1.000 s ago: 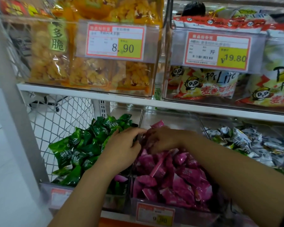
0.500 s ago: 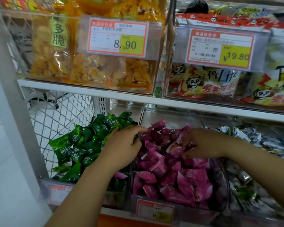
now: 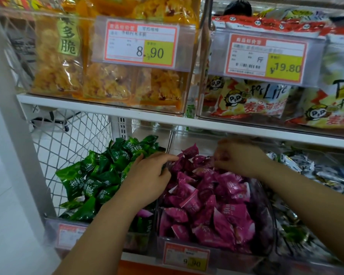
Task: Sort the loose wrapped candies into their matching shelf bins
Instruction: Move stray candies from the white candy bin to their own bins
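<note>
My left hand (image 3: 147,175) lies over the divider between the green candy bin (image 3: 68,233) and the pink candy bin (image 3: 187,253). Its fingers reach across towards the pink candies (image 3: 213,197) and its thumb points right; I see nothing in it. Green candies (image 3: 99,175) are heaped to its left. One pink candy (image 3: 145,212) lies in the green bin under my left wrist. My right hand (image 3: 238,157) is blurred at the back of the pink heap with its fingers curled down among the wrappers. Whether it holds one is unclear.
A bin of silver-blue wrapped candies (image 3: 316,171) sits right of the pink bin. The upper shelf (image 3: 99,108) hangs low over the bins and carries yellow snack packs (image 3: 107,82) and panda-print bags (image 3: 252,104). A white wire mesh panel (image 3: 72,139) closes the left side.
My right hand has moved from the middle of the pink heap to its right side, then up to the back. My left hand has stayed on the divider.
</note>
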